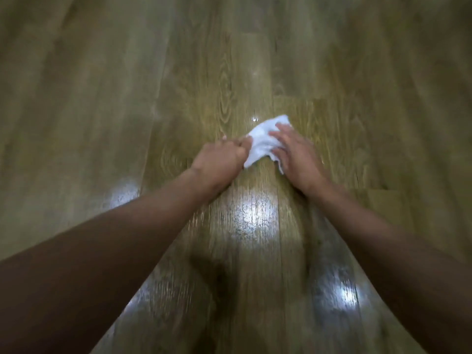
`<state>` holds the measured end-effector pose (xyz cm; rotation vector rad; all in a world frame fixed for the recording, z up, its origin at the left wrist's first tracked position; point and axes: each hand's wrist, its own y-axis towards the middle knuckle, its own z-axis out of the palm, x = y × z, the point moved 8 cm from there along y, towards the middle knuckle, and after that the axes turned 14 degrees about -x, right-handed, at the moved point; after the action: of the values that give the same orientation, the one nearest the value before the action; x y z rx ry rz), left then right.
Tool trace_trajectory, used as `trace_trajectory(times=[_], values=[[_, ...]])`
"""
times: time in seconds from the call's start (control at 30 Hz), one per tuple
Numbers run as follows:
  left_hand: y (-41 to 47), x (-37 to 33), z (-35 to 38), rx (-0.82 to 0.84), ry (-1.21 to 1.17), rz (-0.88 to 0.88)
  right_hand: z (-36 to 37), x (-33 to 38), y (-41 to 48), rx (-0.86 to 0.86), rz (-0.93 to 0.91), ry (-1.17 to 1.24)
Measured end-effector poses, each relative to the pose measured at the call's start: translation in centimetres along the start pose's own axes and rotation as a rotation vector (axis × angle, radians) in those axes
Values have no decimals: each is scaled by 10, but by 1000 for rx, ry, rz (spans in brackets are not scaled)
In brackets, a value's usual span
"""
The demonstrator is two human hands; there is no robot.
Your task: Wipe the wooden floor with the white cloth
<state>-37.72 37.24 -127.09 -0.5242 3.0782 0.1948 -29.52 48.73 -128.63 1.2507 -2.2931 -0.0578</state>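
A crumpled white cloth lies on the wooden floor a little above the middle of the view. My left hand pinches the cloth's left edge with curled fingers. My right hand lies over the cloth's right side, its fingers fairly straight and pressing it down onto the planks. Part of the cloth is hidden under the right hand. Both forearms reach in from the bottom corners.
Brown wood-grain planks fill the whole view. Bright glossy reflections show on the floor between my arms and near the bottom right. A dark shadow lies on the floor at the bottom middle.
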Motion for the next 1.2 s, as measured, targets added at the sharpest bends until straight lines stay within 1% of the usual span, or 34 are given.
trace_trajectory(times=[0.07,0.13,0.2,0.23,0.3,0.33,0.37,0.43,0.5,0.57,0.6,0.63,0.7,0.73,0.77,0.87,0.9,0.93,1.0,1.03,1.1,1.13,1.17,1.2], values=[[18,7,-4,-12,14,-124,13,-1,22,-54,104,-24],[24,15,-8,-37,-18,-215,21,18,28,-75,126,-15],[21,27,-9,-63,-48,-266,22,36,12,-36,15,33],[19,28,-7,-41,-65,-258,17,37,-2,-3,-62,40],[16,23,6,85,-106,-193,-2,18,-23,47,-152,8],[13,20,15,165,-115,-156,-13,0,-26,44,-136,-8],[12,18,22,207,-119,-135,-23,-19,-24,28,-75,-10],[10,19,25,205,-148,-147,-34,-47,-8,-20,97,-25],[9,16,22,180,-157,-188,-30,-52,11,-87,228,-3],[10,14,14,177,-86,-240,-24,-40,19,-126,318,95],[13,10,7,171,-58,-257,-22,-34,15,-104,307,149],[17,6,0,166,-37,-269,-22,-26,5,-54,235,170],[25,-2,-7,188,-32,-284,-32,-28,-24,56,61,135],[27,-6,-6,212,-34,-293,-45,-42,-36,75,38,120],[27,-9,-3,239,-42,-314,-59,-61,-43,72,79,118],[19,-9,11,340,-109,-439,-81,-114,-33,-74,418,203],[17,-10,13,346,-143,-483,-76,-120,-25,-115,493,194],[16,-12,13,342,-160,-505,-69,-115,-18,-133,512,157],[19,-21,9,313,-183,-505,-57,-88,-13,-153,441,158],[21,-30,6,271,-190,-480,-55,-75,-19,-129,361,172],[28,-50,-1,151,-259,-408,-59,-66,-49,-12,160,128],[31,-59,-3,101,-326,-391,-68,-74,-64,20,99,111],[34,-68,-3,65,-381,-366,-81,-88,-75,31,90,114],[38,-78,-2,41,-418,-320,-94,-107,-79,22,133,125]])
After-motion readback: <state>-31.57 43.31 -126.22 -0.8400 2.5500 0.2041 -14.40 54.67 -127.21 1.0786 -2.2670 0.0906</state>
